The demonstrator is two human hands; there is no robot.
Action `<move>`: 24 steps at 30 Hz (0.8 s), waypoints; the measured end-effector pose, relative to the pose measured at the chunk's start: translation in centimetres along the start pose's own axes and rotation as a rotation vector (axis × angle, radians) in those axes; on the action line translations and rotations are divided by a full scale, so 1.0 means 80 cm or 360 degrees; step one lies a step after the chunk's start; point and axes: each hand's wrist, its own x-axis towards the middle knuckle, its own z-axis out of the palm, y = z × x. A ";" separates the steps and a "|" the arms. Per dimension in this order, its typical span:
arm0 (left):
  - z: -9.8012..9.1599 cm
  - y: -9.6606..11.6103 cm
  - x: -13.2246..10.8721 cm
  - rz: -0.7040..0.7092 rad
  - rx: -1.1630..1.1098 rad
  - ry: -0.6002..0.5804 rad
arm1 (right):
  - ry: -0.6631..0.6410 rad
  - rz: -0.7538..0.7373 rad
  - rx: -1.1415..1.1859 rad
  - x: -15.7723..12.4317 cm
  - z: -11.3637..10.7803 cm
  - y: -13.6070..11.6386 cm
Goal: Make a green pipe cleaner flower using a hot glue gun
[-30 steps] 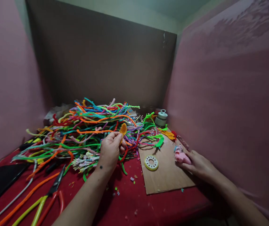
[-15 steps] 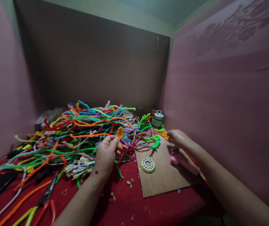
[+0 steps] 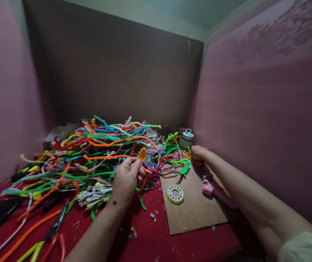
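My left hand (image 3: 127,176) pinches a small orange-yellow fuzzy petal-shaped piece (image 3: 142,154), its rounded top standing above the fingertips. At the far right corner of the brown board (image 3: 196,214), my right hand (image 3: 199,153) reaches in among orange fuzzy pieces (image 3: 190,158); its fingers are mostly hidden behind the hand, so I cannot see whether they grip anything. A pink glue gun (image 3: 217,191) lies on the board beneath my right forearm. Left of it rests a flat roll of tape (image 3: 175,194). A green fuzzy piece (image 3: 184,167) sits at the board's left edge.
A big heap of coloured pipe cleaners (image 3: 101,160) spreads across the red tablecloth (image 3: 145,240). Cutting pliers or scissors with red and yellow handles (image 3: 52,233) lie front left. A pale green lidded container (image 3: 186,138) stands behind the board. Pink walls flank both sides.
My right hand has reached slightly farther in over the orange pieces, and a sleeve shows at lower right. The left hand keeps its pinch. The whole view has shifted a little.
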 end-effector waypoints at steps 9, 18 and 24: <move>0.001 -0.002 -0.001 0.0020 0.0028 -0.0011 | 0.0081 -0.0087 0.0167 0.000 -0.013 0.018; 0.001 0.001 -0.002 -0.0006 0.0001 0.0000 | 0.0042 -0.0054 0.0118 -0.011 -0.015 0.014; 0.002 0.003 -0.004 0.0013 0.0003 -0.0003 | -0.0017 0.0064 0.0031 -0.010 -0.008 0.007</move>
